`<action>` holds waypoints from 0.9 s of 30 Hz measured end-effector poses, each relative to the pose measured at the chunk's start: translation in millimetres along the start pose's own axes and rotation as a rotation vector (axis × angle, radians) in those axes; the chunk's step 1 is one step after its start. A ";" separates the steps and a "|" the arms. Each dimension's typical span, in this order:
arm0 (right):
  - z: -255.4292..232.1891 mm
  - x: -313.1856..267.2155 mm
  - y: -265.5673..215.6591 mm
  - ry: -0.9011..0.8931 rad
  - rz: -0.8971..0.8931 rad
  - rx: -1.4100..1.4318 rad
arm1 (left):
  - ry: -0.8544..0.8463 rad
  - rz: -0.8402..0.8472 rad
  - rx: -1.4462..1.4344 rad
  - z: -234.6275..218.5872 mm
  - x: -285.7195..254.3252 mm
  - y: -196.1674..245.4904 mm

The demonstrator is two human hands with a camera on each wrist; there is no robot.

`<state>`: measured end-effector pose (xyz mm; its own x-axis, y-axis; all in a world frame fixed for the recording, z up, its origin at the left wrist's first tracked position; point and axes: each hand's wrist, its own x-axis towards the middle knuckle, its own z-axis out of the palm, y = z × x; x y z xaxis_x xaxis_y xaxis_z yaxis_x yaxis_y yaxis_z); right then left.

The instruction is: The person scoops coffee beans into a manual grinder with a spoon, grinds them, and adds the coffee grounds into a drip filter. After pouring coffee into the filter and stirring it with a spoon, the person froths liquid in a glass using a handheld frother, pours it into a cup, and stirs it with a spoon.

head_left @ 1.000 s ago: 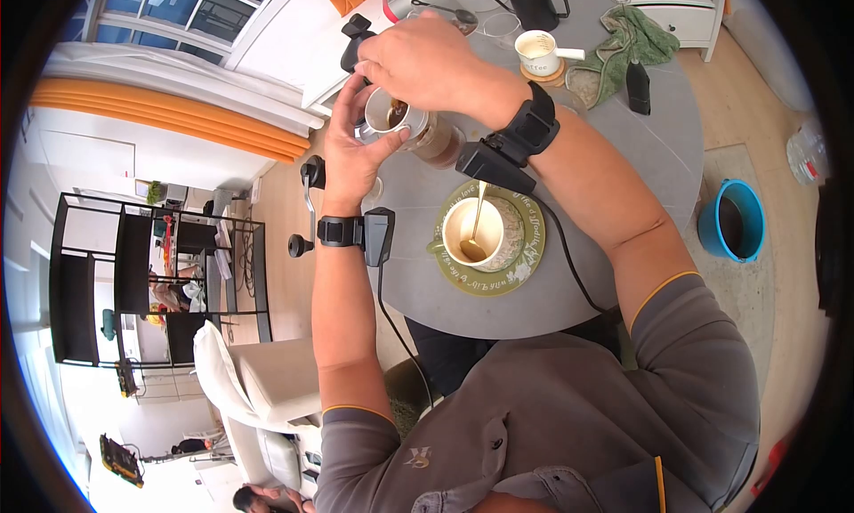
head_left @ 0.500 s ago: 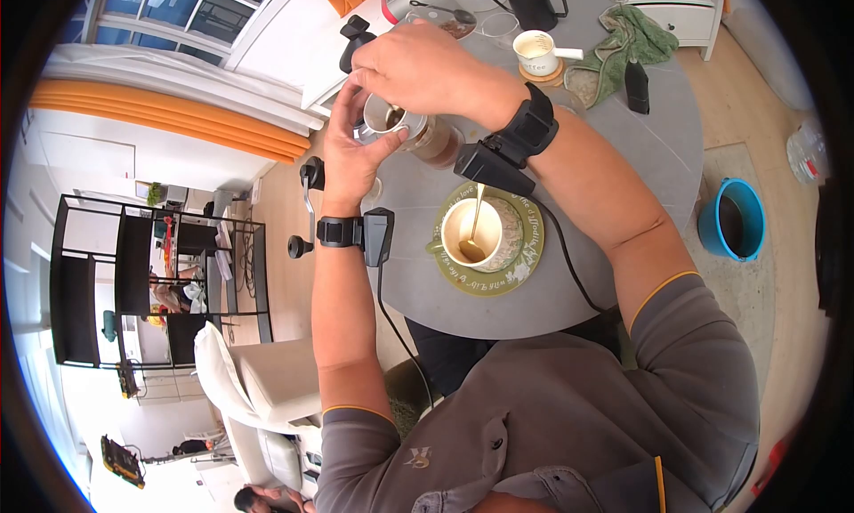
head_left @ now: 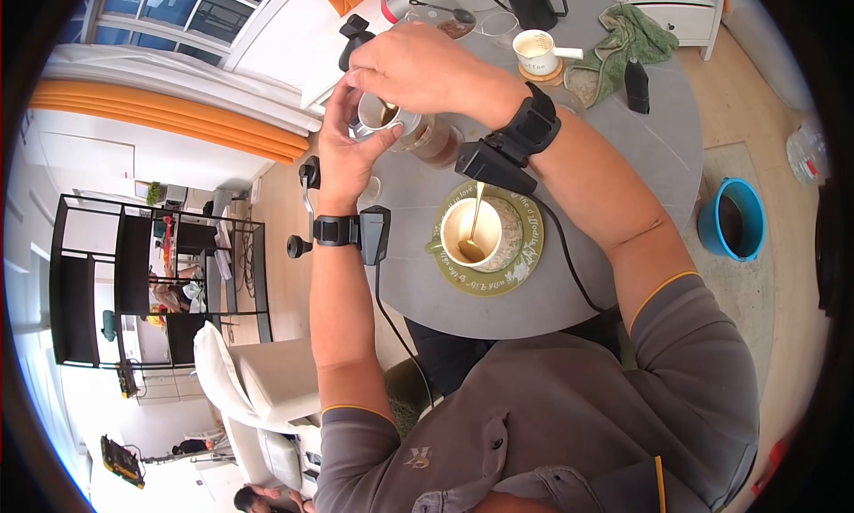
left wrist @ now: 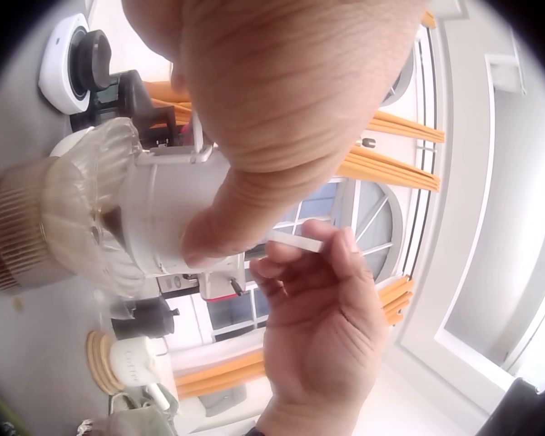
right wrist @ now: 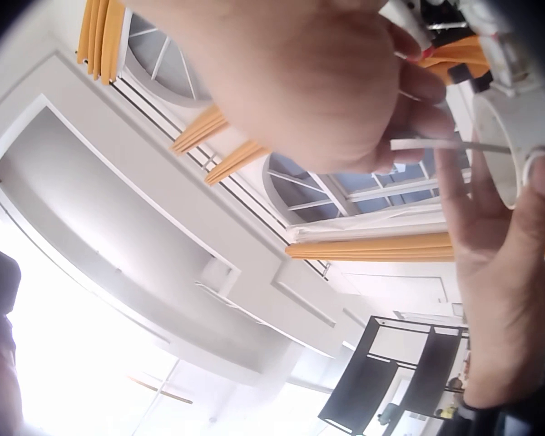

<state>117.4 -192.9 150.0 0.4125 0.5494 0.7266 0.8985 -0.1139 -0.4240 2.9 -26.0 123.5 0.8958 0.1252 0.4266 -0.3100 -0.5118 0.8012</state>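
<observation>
My left hand point(head_left: 350, 157) holds a translucent white cylinder point(left wrist: 159, 213), its thumb against the wall and its fingers around the far side. Below the cylinder stands a ribbed glass server point(head_left: 439, 144) with a flared, scalloped top point(left wrist: 95, 204). Dark brown liquid shows inside the cylinder in the head view. Above its mouth, my right hand point(head_left: 427, 64) pinches a thin pale stick point(right wrist: 450, 144) between thumb and fingers, and the stick's far end reaches into the cylinder. Closer to the body, a cream cup point(head_left: 458, 228) with a gold spoon point(head_left: 476, 224) in it sits on a green saucer point(head_left: 498, 284).
Behind my right hand are a black kettle point(head_left: 531, 4), a white handled pot point(head_left: 536, 61) on a wooden coaster, and a green towel point(head_left: 627, 46). A crank-handled device point(head_left: 309, 197) is by the table's left edge. On the floor, right, stands a blue bucket point(head_left: 731, 221).
My left hand and the cylinder have shifted slightly to the left. My right hand has moved a little left with the stick. The cup and saucer stay put.
</observation>
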 end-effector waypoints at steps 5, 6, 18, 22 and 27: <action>5.4 -0.5 1.4 0.164 -0.070 -0.074 | -0.008 0.018 0.007 0.8 -1.8 -2.9; 6.6 -0.7 3.7 0.164 -0.070 -0.074 | -0.008 0.018 0.007 1.4 -2.0 -2.4; -2.0 -0.6 -1.0 0.058 -0.022 -0.012 | -0.021 0.046 0.072 2.1 -2.3 1.3; -7.9 1.7 -5.4 0.030 -0.006 0.018 | -0.019 0.076 0.117 2.7 -2.0 2.0; -8.0 -0.9 -4.6 0.109 -0.074 -0.101 | -0.017 0.100 0.153 3.4 -2.7 4.0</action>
<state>114.1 -199.5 155.6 0.3538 0.4672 0.8102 0.9352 -0.1625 -0.3147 0.3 -31.4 124.1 0.8685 0.0531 0.4928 -0.3470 -0.6447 0.6811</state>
